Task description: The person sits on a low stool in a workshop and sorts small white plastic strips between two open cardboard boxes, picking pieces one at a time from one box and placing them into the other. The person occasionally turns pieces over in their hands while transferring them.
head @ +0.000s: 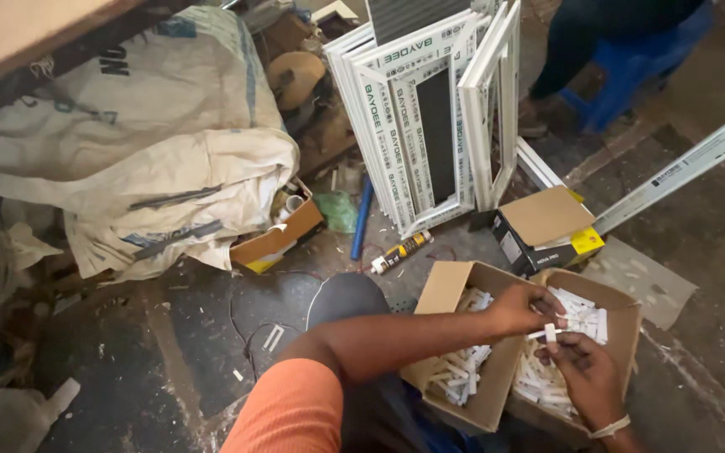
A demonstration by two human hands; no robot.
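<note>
Left hand (520,309) and right hand (587,376) meet over the right cardboard box (623,323), fingers pinched on one small white plastic piece (550,333), above the loose white pieces (547,382). Best held low over the box, grip kept near the ends. Second box (451,285) alongside; white window frames (430,109) stand behind.

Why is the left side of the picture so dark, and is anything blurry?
Head view: daylight falls on the white window frames and the big sacks, while the floor at lower left lies in shadow; the left hand and right hand over the cardboard box of small white pieces look slightly soft; the orange sleeve up close is blurred.
</note>
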